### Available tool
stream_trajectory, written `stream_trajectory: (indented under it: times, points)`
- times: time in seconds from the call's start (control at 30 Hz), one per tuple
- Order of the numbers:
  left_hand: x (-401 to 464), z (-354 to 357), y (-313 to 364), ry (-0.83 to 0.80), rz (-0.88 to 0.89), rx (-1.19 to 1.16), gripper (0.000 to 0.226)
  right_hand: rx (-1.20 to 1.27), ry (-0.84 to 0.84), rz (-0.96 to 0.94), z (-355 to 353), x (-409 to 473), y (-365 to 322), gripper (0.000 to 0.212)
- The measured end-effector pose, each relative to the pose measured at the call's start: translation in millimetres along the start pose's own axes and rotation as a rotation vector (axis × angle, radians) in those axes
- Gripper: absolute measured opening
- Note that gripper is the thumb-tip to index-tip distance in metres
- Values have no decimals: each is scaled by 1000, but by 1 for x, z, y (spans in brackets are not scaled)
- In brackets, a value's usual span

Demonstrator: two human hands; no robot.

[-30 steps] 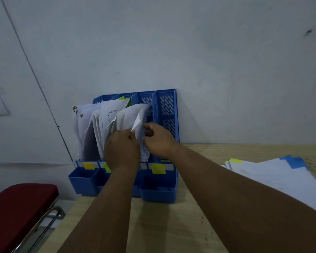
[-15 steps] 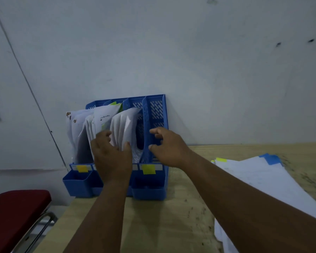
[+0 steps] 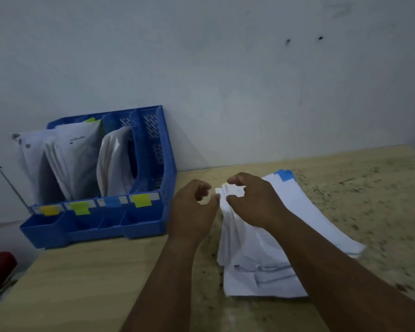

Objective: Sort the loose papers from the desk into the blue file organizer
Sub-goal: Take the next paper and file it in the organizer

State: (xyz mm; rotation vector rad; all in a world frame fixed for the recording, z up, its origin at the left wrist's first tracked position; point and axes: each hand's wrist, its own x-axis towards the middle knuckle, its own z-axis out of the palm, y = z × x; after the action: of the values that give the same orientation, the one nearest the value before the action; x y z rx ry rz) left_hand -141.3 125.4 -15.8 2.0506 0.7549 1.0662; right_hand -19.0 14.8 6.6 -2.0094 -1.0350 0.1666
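At the stack's far corner: right hand [image 3: 252, 200] pinching the loose papers [image 3: 256, 255], left hand [image 3: 192, 212] beside, loosely curled, holding nothing. Long axis toward the body; blue file organizer [image 3: 153, 221] well left on the counter [image 3: 86, 279].

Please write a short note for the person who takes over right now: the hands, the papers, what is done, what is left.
Left hand: fingers curled loosely, holds nothing, beside the pile's far corner.
Right hand: pinches the top sheets at that corner.
Pile of loose papers lies on the desk, right of the organizer.
Done: three organizer slots hold papers; the rightmost looks empty.
Left: sort the whole pile into the slots.
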Motion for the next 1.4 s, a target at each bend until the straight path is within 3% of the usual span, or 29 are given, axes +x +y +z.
stream_trajectory:
  times: [0.1,0.2,0.63,0.97,1.4]
  points:
    - [-4,34,4,-116,-97,-38,20,-89,15,58,-10,-10,22,45]
    - [-16,65,-1,-128,-187,-74,21,-116,27,60,-6,-18,48,44]
    - [-20,82,-21,-179,-61,156,44,-196,-41,87,-1,-19,80,61]
    - [-22,75,-17,-177,-169,-38,39,-295,-129,109,-4,-29,62,82]
    - [-20,74,-16,-130,-174,-9,33,-313,-85,49,5,-35,53,61]
